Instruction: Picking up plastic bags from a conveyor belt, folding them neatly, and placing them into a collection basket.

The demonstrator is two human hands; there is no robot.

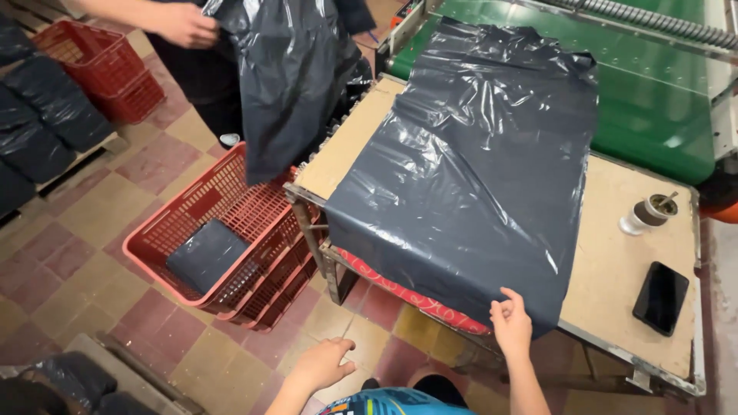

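Observation:
A stack of large dark plastic bags (pixel 469 169) lies flat on a brown table (pixel 615 261), its near edge hanging over the front. My right hand (pixel 511 323) touches that near edge with fingers loosely curled; whether it pinches the plastic is unclear. My left hand (pixel 323 365) hangs open over the tiled floor, holding nothing. Across from me another person's hand (pixel 184 27) holds up a dark bag (pixel 288 77) above a red plastic basket (pixel 223 230).
A folded dark bag (pixel 206 255) lies in the red basket. More red crates (pixel 104 65) and stacked dark bundles (pixel 38 123) stand at the left. On the table's right sit a cup with a straw (pixel 649 214) and a black phone (pixel 661 297). A green conveyor (pixel 653 92) lies behind.

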